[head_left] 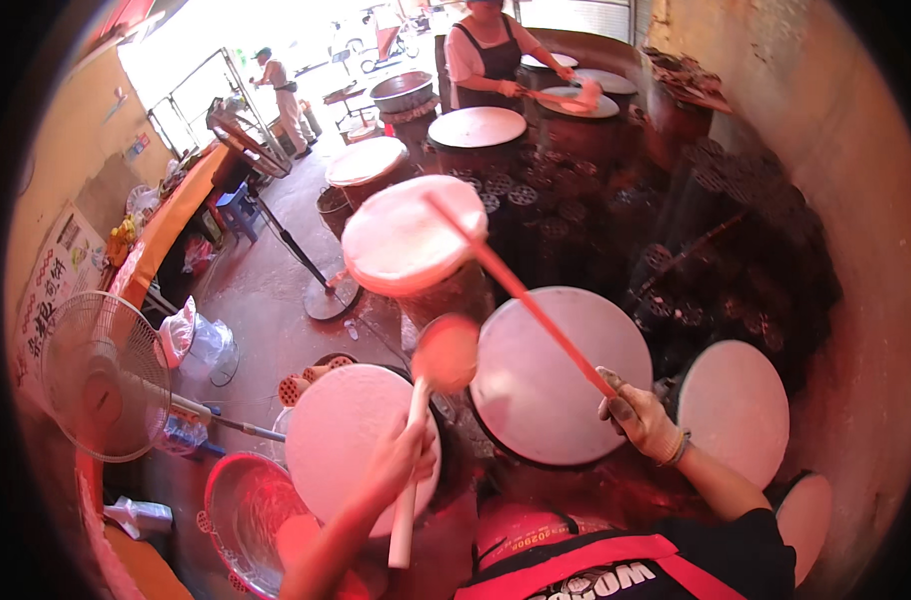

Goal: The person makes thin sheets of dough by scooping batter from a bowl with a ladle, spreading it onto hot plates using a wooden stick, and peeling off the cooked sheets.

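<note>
My left hand [406,455] is closed around the pale handle of a round-headed ladle [448,352], held upright over the near-left griddle. Whether its head is flat or hollow I cannot tell. In my right hand [641,415], which wears a glove with darkened fingertips, is a long thin stick [531,300] slanting up and left. Its far tip overlaps a thick stack of thin, round, pale sheets [414,230]; contact cannot be made out. Beneath the stick lies a round pale griddle [561,375]. Another griddle [351,440] sits under my left hand.
More griddles stand to the right [734,415] and ahead. Across from me a person [491,65] works over a griddle [579,103]. At left are a standing fan [106,375], another fan's pole [286,235] and a large red-rimmed basin [214,490]. Perforated briquettes [521,195] lie on dark ground.
</note>
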Action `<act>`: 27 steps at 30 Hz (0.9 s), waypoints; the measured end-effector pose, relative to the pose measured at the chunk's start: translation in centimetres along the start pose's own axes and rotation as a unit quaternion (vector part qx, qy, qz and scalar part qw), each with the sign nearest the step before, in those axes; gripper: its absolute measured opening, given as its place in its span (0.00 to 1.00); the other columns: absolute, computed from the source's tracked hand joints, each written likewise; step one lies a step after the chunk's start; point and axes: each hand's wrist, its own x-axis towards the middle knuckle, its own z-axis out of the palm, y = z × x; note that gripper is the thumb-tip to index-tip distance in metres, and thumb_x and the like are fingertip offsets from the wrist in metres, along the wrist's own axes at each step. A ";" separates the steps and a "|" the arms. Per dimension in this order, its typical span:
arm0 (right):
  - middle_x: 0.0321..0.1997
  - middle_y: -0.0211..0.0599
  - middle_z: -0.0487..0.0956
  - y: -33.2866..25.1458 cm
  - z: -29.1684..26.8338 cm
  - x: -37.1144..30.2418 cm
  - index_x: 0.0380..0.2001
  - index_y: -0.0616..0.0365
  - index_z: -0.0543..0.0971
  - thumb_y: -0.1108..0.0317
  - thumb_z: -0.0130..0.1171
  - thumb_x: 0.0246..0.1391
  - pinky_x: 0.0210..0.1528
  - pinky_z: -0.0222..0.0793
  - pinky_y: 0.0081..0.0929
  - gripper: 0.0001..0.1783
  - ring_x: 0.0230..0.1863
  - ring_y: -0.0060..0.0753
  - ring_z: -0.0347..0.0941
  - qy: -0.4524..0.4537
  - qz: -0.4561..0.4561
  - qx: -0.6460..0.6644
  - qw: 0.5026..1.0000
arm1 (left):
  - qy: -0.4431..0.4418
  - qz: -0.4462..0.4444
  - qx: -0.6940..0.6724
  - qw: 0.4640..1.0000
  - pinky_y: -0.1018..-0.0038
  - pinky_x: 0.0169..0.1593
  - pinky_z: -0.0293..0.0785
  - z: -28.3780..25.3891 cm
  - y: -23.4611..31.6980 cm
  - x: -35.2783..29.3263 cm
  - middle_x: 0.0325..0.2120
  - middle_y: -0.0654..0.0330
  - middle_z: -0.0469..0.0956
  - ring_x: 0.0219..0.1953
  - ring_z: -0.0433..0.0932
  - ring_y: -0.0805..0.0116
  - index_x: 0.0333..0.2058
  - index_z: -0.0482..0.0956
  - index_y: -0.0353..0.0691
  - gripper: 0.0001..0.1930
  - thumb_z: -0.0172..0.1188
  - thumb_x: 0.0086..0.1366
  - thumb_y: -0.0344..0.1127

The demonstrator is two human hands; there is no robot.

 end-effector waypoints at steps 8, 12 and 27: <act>0.26 0.40 0.76 -0.3 -6.6 -10.5 0.56 0.45 0.70 0.64 0.48 0.58 0.31 0.71 0.34 0.21 0.25 0.42 0.74 0.159 -0.082 -0.261 0.949 | 0.009 0.353 0.553 0.755 0.61 0.31 0.69 15.5 -3.2 6.5 0.22 0.43 0.74 0.28 0.75 0.45 0.29 0.70 0.32 0.08 0.57 0.49 0.27; 0.20 0.26 0.70 5.2 -6.3 -16.0 0.59 0.42 0.68 0.59 0.49 0.59 0.21 0.62 0.18 0.23 0.17 0.18 0.63 0.137 0.197 0.083 0.967 | 0.013 0.311 0.467 0.828 0.68 0.23 0.70 17.9 -7.8 10.8 0.16 0.52 0.74 0.17 0.75 0.62 0.28 0.69 0.32 0.10 0.59 0.48 0.29; 0.30 0.51 0.73 13.9 4.7 -15.1 0.52 0.47 0.72 0.60 0.52 0.55 0.34 0.69 0.42 0.20 0.31 0.54 0.73 0.279 0.183 -0.286 0.898 | 0.142 0.530 0.569 0.613 0.56 0.32 0.68 21.2 -11.4 18.5 0.26 0.52 0.71 0.31 0.72 0.47 0.32 0.66 0.37 0.09 0.50 0.49 0.21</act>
